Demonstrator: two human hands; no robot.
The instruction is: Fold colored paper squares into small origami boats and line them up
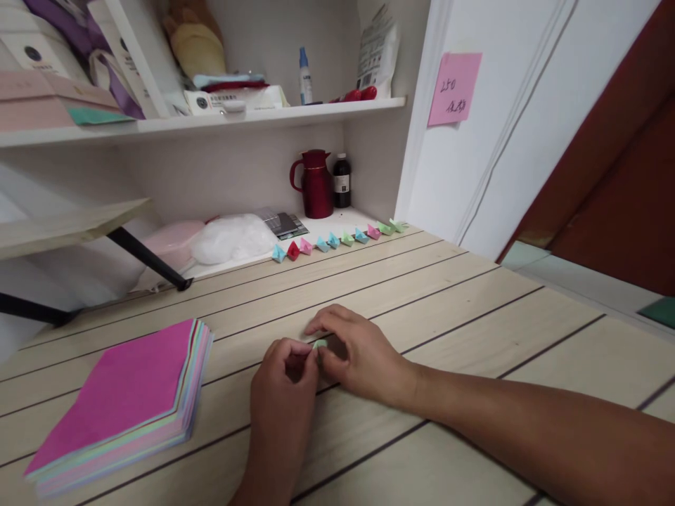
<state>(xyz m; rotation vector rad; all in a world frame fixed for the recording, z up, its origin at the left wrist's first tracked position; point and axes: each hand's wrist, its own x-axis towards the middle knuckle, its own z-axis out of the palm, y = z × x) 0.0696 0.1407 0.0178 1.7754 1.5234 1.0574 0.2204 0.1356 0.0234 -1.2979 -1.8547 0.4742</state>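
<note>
My left hand (282, 393) and my right hand (358, 355) meet at the middle of the wooden table (474, 316). Both pinch a small folded piece of light green paper (319, 344) between the fingertips, so most of it is hidden. A stack of coloured square paper (126, 400), pink sheet on top, lies to the left of my left hand. Along the table's far edge runs a row of small folded paper boats (337, 239) in blue, red, pink and green.
Behind the table are white shelves with a dark red jug (315, 184), a dark bottle (342, 180), a white plastic bag (232, 237) and boxes above. A pink sticky note (454, 88) hangs on the white wall. A dark red door (616, 176) stands at right.
</note>
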